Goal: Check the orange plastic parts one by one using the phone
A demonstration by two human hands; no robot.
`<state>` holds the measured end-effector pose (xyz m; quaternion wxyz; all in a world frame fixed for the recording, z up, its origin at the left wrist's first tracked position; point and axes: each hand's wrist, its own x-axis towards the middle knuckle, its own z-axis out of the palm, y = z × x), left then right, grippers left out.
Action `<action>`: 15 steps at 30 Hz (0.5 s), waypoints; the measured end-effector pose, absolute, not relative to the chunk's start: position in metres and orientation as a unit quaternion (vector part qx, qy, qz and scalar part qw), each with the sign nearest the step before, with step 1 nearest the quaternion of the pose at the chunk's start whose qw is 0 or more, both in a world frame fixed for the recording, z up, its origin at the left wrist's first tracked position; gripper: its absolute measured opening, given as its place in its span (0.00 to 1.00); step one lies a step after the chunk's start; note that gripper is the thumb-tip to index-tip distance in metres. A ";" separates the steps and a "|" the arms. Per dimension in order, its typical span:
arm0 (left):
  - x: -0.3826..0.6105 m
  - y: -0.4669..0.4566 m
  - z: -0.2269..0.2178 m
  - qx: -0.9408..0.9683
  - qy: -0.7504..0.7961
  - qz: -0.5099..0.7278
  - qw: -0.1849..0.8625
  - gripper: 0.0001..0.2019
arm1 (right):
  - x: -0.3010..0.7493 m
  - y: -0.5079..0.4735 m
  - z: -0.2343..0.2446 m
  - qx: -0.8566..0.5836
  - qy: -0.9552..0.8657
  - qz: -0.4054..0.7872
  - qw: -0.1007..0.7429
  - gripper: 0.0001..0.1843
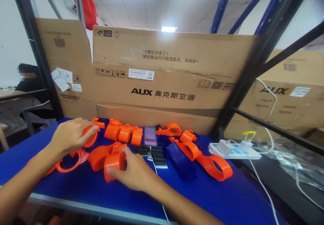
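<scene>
Several orange plastic ring-shaped parts lie on a blue table (83, 188). My left hand (69, 134) is curled over one orange ring part (91, 138) at the left. My right hand (134, 171) grips an orange cylindrical part (114, 162) near the table's middle, thumb and fingers wrapped round it. An orange open ring (68, 162) lies flat below my left hand. A row of orange parts (124, 133) sits behind, by the cardboard.
A phone (150, 136) stands against a big cardboard box (164, 80). Dark slotted blocks (157, 156) and a dark blue part (180, 159) lie mid-table, with more orange rings (215, 167) to the right. A white power strip (234, 149) with cables sits at right. A person sits far left.
</scene>
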<state>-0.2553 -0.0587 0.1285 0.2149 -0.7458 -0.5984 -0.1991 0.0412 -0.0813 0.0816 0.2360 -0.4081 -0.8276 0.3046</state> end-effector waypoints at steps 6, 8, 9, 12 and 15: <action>-0.281 -0.054 0.125 -0.641 -0.698 -0.270 0.171 0.30 | 0.054 -0.095 0.081 -0.460 -0.827 0.246 0.210 0.31; -0.289 -0.050 0.123 -0.622 -0.714 -0.282 0.153 0.32 | 0.055 -0.098 0.079 -0.472 -0.827 0.228 0.205 0.32; -0.291 -0.049 0.122 -0.617 -0.716 -0.292 0.144 0.33 | 0.054 -0.099 0.079 -0.472 -0.829 0.221 0.203 0.33; -0.292 -0.046 0.120 -0.610 -0.705 -0.337 0.130 0.32 | 0.049 -0.097 0.077 -0.461 -0.841 0.208 0.192 0.34; -0.283 -0.047 0.119 -0.634 -0.668 -0.372 0.115 0.30 | 0.043 -0.091 0.076 -0.441 -0.855 0.203 0.183 0.35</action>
